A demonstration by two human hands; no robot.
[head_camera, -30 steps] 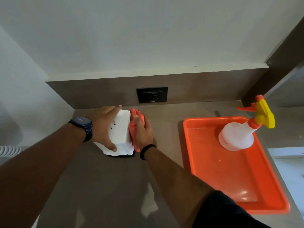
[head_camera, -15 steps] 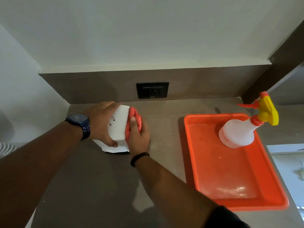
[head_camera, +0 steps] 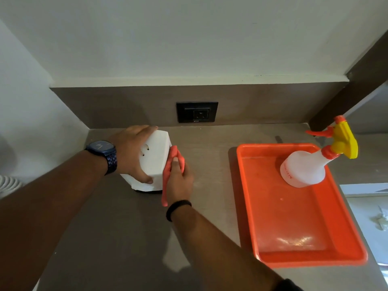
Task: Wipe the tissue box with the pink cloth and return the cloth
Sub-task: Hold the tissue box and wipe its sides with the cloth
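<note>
A white tissue box [head_camera: 156, 158] stands on the grey counter near the back left corner. My left hand [head_camera: 131, 152], with a dark watch on the wrist, grips the box from its left side, fingers over the top and thumb at the front. My right hand [head_camera: 180, 181] presses the pink cloth [head_camera: 168, 175] flat against the box's right face. The cloth hangs down past my palm toward the counter. Most of the cloth is hidden between my hand and the box.
An orange tray [head_camera: 262, 227] lies on the right of the counter, with a white spray bottle [head_camera: 304, 169] with a yellow and red trigger standing in its far end. A black wall socket [head_camera: 197, 112] sits in the backsplash behind the box.
My right hand has slid the cloth along the box's right face toward me, and a strip of cloth now trails below my palm. My left hand keeps its hold.
</note>
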